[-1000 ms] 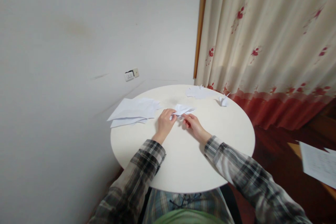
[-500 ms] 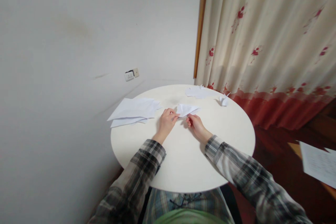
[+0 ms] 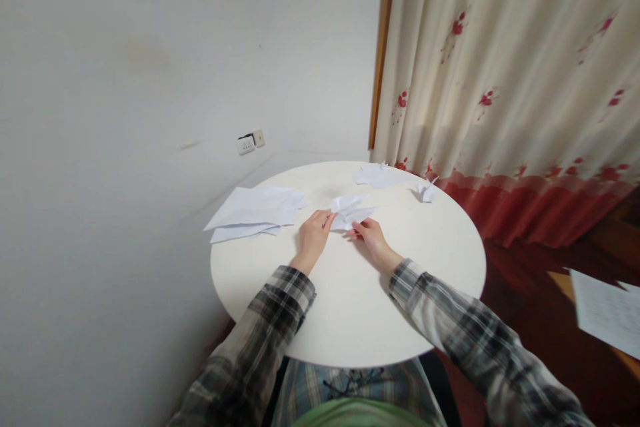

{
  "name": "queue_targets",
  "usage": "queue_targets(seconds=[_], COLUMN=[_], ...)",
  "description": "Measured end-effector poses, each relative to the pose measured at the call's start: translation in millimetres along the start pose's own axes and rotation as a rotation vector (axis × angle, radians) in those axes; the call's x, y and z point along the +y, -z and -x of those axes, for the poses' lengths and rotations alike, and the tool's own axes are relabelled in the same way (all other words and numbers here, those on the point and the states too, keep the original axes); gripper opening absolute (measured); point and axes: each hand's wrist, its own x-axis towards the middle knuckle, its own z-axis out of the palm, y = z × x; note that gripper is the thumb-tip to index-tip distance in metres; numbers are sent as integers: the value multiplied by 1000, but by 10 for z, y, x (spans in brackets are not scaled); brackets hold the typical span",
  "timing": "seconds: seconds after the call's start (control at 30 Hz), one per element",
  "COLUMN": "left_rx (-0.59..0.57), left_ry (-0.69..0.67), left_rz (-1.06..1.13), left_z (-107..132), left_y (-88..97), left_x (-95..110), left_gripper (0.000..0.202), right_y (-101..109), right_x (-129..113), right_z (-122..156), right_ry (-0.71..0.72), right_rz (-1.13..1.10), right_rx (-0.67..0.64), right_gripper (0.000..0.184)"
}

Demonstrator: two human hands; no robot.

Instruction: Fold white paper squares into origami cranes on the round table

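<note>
A patterned curtain (image 3: pixel 510 80) hung beyond the round white worktop (image 3: pixel 340 313). At the worktop's left lay overlapping paper sheets (image 3: pixel 250 207); a smaller paper piece (image 3: pixel 377 176) lay near the far edge. The left hand (image 3: pixel 314 237) had its fingers clamped on the left side of the folded paper (image 3: pixel 347 204), mid-worktop; the right hand (image 3: pixel 373 238) pinched its near right edge. Smallest, a folded figure (image 3: pixel 427 191) stood farther right.
</note>
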Motion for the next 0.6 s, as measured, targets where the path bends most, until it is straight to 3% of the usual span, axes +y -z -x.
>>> queue_targets(seconds=[0.3, 0.6], left_rx=[-34, -27], left_ry=[207, 142], left_rz=[125, 142], left_z=[-13, -14], left_y=[0, -11], left_x=[-11, -7], left_gripper=[29, 26], right_y=[-3, 11], right_x=[-44, -50], right_z=[32, 11], right_ry=[29, 76], right_rz=[0, -78], right_rx=[-37, -43], right_gripper=[22, 24])
